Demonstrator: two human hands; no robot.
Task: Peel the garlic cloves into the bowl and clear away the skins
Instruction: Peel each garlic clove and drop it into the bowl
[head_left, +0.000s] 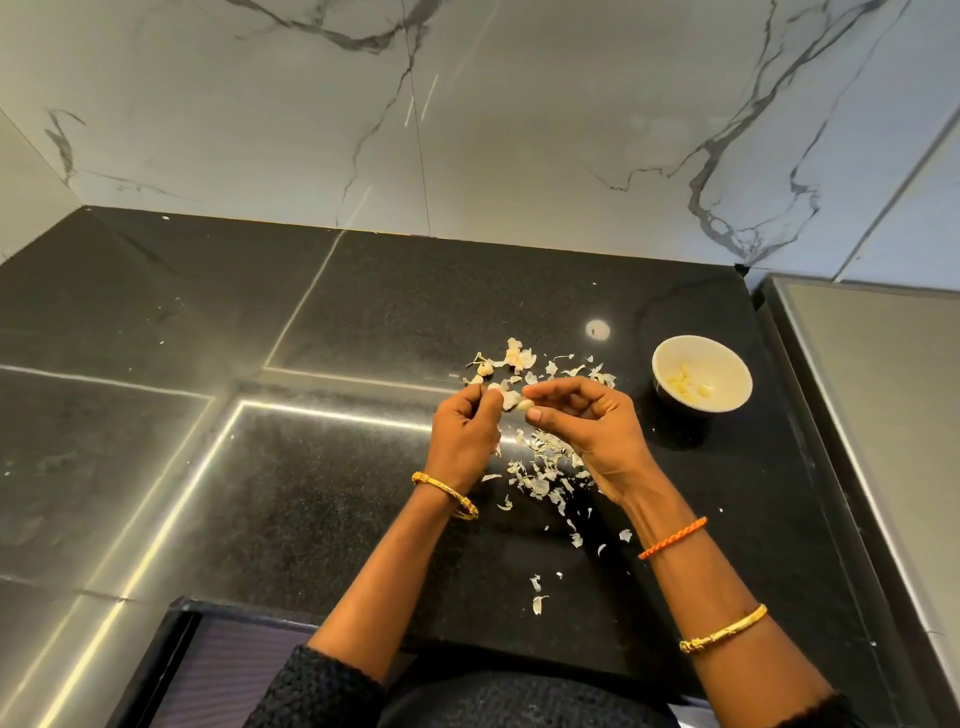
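Pinching one garlic clove (521, 405) between both hands, left hand (464, 434), right hand (587, 426), skins (540, 467) scattered beneath, bowl (702, 382) nearby right

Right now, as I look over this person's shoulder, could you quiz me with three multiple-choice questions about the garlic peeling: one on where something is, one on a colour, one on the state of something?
1. Where does the white bowl stand?
A. On the black counter, to the right of the hands
B. On the person's lap
C. Against the far left wall

2. What colour is the cord on the right wrist?
A. Blue
B. Orange
C. Green

3. What is the state of the bowl?
A. Upside down
B. Full of skins
C. Upright with a few peeled cloves inside

Answers:
1. A: the bowl sits on the counter beyond the right hand.
2. B: the braided cord is orange, nearer the hand than the gold bangle.
3. C: pale peeled cloves lie in the bowl, while the skins are scattered on the counter and both hands, left hand included, pinch a clove.
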